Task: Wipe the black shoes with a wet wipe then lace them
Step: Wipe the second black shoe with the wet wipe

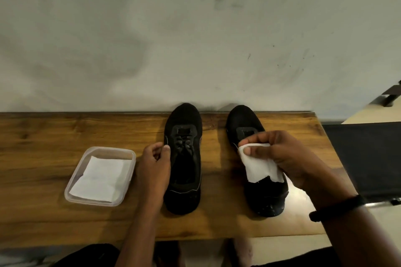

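Two black shoes stand side by side on the wooden table (54,132), toes toward the wall. The left shoe (184,193) has laces through its eyelets. My left hand (154,165) rests against its left side, fingers loosely curled, thumb near the eyelets, holding nothing I can see. The right shoe (243,119) lies under my right hand (288,154), which pinches a white wet wipe (258,167) and holds it on the shoe's middle. The wipe and hand hide that shoe's lacing area.
A clear plastic container (71,188) holding a folded white wipe (99,178) sits left of the shoes. A pale wall (195,39) rises right behind the table. Dark furniture (368,158) stands past the table's right edge. My knees show below the front edge.
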